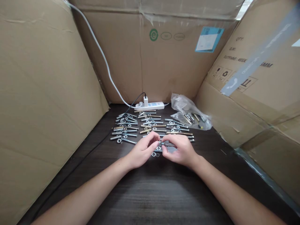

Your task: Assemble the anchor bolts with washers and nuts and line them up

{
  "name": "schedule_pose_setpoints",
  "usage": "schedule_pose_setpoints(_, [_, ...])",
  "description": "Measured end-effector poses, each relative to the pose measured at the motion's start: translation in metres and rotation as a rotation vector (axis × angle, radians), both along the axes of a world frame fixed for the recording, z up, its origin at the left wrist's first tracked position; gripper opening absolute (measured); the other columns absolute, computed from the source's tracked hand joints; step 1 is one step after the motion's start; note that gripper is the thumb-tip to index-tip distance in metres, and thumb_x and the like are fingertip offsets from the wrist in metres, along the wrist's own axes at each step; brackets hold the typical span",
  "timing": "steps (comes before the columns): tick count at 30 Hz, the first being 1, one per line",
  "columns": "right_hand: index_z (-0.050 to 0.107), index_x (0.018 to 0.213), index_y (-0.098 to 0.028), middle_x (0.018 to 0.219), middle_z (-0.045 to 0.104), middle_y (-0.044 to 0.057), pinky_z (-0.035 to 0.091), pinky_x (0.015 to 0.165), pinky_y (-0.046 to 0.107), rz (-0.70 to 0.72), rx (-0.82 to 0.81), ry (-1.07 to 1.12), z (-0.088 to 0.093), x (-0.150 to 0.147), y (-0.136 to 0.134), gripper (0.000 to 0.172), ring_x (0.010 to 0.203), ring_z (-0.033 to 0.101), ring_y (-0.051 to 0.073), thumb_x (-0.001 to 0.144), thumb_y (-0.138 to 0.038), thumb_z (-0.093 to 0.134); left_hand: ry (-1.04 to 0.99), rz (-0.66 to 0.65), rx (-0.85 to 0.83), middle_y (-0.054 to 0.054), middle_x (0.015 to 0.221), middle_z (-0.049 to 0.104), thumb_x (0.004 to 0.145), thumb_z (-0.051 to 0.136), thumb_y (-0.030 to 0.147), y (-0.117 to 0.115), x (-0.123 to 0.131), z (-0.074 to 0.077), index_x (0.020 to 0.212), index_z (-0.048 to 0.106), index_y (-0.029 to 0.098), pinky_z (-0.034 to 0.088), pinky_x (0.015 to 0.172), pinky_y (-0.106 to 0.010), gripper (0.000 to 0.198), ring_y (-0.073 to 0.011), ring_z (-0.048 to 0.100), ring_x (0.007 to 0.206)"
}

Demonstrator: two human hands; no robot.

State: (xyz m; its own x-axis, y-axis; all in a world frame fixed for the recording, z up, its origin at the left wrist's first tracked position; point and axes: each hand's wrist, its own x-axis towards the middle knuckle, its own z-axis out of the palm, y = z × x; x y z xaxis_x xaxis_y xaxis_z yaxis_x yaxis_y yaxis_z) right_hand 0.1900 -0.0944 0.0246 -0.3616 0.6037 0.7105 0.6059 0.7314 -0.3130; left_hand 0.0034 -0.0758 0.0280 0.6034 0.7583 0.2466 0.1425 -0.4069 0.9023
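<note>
My left hand (145,149) and my right hand (180,149) meet over the front of the rows of hardware. Both are closed in a pinch, fingertips almost touching. Between them is a silvery bolt (169,144), lying roughly level and partly covered by my right fingers. A small nut-like metal piece (160,143) shows at its left end, by my left thumb and index finger; its exact shape is too small to tell. Just below the fingertips, flat washers (153,154) and another bolt (158,151) lie on the table.
Rows of bolts, metal sleeves and washers (127,127) spread across the dark table (150,193). Behind them sits a white power strip (153,106) with a plugged-in charger. A clear plastic bag (187,107) holds more metal parts. Cardboard walls (164,68) enclose three sides; a black cable (86,156) runs left.
</note>
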Motion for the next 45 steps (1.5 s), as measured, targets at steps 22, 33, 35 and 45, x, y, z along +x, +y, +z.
schedule_pose_setpoints(22, [0.06,0.085,-0.02,0.073,0.068,0.0,0.049,0.062,0.024,-0.014,-0.012,-0.022,-0.0005,0.0002,0.0001,0.012,0.062,0.063,0.014,0.073,-0.018,0.057,0.069,-0.019,0.017,0.0,0.078,0.048,0.094,0.039,0.032,0.0026,-0.0001,-0.0009,0.083,0.05,0.016,0.039,0.068,-0.024,0.022,-0.0127,0.045,0.072])
schedule_pose_setpoints(33, [0.061,0.084,-0.021,0.074,0.069,0.0,0.049,0.062,0.024,-0.018,-0.01,-0.019,0.0001,0.0,-0.0003,0.012,0.06,0.063,0.013,0.073,-0.019,0.057,0.013,0.019,0.061,-0.001,0.083,0.052,0.091,0.044,0.028,0.0014,-0.0007,0.0009,0.092,0.052,0.017,0.041,0.071,-0.024,0.014,-0.0138,0.048,0.077])
schedule_pose_setpoints(35, [0.061,0.084,-0.021,0.074,0.069,0.0,0.049,0.062,0.024,-0.011,-0.011,-0.019,0.0005,-0.0002,-0.0006,0.012,0.061,0.063,0.013,0.073,-0.019,0.057,0.023,0.002,0.048,-0.001,0.083,0.052,0.092,0.043,0.029,0.0015,-0.0008,0.0017,0.091,0.052,0.016,0.041,0.072,-0.025,0.016,-0.0141,0.048,0.077])
schedule_pose_setpoints(45, [0.06,0.085,-0.02,0.075,0.069,0.0,0.05,0.064,0.024,-0.01,-0.005,-0.013,0.0008,-0.0003,-0.0009,0.013,0.063,0.064,0.014,0.072,-0.018,0.058,0.084,-0.035,0.018,0.001,0.074,0.047,0.094,0.038,0.034,0.0033,-0.0017,0.0003,0.079,0.049,0.016,0.038,0.065,-0.023,0.025,-0.0127,0.043,0.069])
